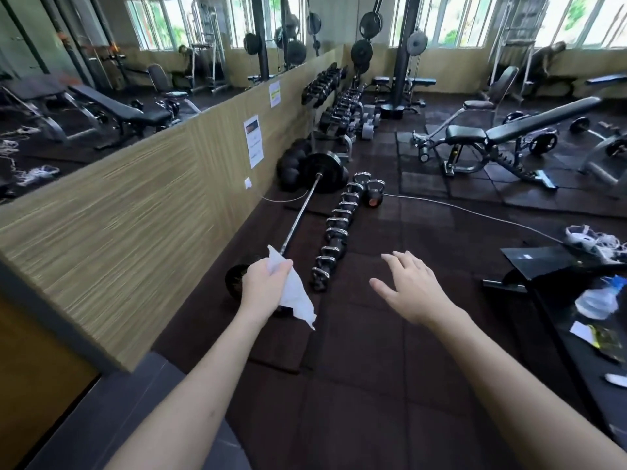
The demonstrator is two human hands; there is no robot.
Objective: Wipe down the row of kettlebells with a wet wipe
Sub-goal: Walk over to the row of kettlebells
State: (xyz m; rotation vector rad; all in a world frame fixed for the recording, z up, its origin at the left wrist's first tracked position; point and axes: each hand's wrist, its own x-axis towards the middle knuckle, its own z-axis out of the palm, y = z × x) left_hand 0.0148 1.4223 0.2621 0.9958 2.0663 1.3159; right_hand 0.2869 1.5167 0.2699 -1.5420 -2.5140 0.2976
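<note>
Kettlebells (334, 228) — rowed at frame centre; wet wipe (292, 293) is clutched by left hand (263, 286) — right hand (412, 290) is spread, unladen.

The near plate of the barbell (307, 206) is largely hidden behind the left hand (263, 288) and the wet wipe (295, 295). The kettlebells (334, 232) overlap, so their count is unclear; the far ones are too small to tell apart. The surface (573, 334) at right is cut off by the frame edge, as is the small white item (615, 379) on it.
</note>
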